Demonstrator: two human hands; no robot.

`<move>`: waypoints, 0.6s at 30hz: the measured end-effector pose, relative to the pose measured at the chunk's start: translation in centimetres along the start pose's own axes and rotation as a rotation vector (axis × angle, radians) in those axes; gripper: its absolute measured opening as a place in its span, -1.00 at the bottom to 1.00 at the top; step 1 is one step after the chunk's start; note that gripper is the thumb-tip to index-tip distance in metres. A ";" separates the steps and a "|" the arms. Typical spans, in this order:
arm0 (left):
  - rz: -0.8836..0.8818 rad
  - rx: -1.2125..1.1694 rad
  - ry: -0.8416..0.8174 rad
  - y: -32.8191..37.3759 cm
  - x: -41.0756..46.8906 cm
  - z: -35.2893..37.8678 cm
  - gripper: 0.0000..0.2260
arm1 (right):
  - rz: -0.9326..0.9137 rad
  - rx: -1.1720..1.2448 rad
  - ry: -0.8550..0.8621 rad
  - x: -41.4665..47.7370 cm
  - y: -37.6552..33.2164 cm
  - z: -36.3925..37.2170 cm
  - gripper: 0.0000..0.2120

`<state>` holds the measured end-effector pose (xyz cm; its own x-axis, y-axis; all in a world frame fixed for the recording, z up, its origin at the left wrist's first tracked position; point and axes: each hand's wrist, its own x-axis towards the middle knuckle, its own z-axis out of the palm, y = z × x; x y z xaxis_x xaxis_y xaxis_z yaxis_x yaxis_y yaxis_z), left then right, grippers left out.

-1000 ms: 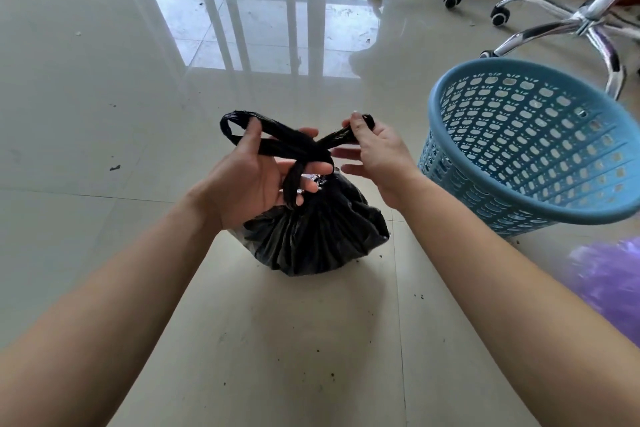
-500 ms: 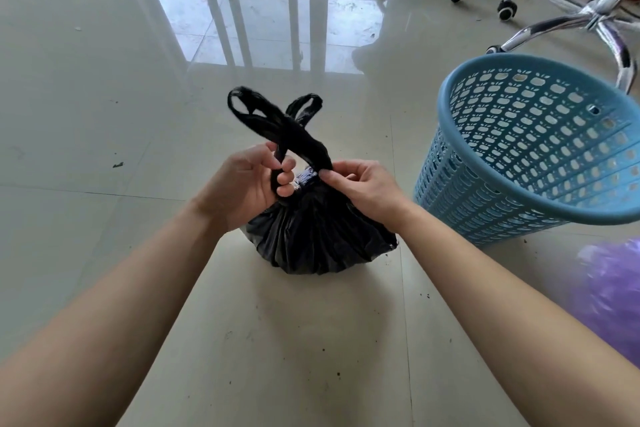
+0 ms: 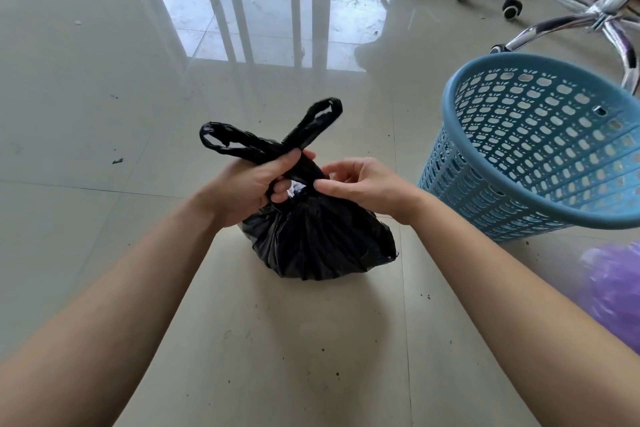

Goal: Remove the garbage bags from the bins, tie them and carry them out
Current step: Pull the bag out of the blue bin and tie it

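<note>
The black garbage bag (image 3: 318,246) sits on the tiled floor (image 3: 104,80) between both hands; the left hand (image 3: 249,184) has its fingers curled tight round the crossed handle loops (image 3: 225,140) at the neck; the right hand (image 3: 367,187) pinches the neck with thumb and forefinger (the other fingers loosely bent); the blue perforated bin (image 3: 485,191) stands just to the right, apart from the bag; a blurred purple bag (image 3: 616,291) lies near it.

Black bag (image 3: 318,243) sits on floor (image 3: 104,80) just left of blue bin (image 3: 485,191), left hand (image 3: 249,184) gripping its crossed handles (image 3: 242,142), right hand (image 3: 363,184) pinching its neck, purple bag (image 3: 613,288) near bin.
</note>
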<state>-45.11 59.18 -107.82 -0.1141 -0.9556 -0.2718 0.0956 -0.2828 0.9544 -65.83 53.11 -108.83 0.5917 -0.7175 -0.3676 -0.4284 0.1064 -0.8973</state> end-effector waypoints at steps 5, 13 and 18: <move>0.013 -0.020 -0.099 0.6 0.0 -0.1 -0.65 | -0.109 0.119 0.069 -0.5 -1.9 -0.9 -0.13; -0.046 -0.156 -0.097 0.4 -0.1 0.8 -0.66 | -0.258 0.362 0.349 -0.4 -4.9 -0.6 -0.76; -0.060 -0.422 -0.139 0.6 -0.8 0.4 -0.70 | -0.190 0.523 0.485 -1.1 -2.9 -0.6 -0.70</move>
<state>-45.32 59.83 -107.02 -0.2607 -0.9245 -0.2780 0.4766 -0.3737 0.7958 -65.66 53.19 -105.65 0.2028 -0.9671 -0.1538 0.1041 0.1775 -0.9786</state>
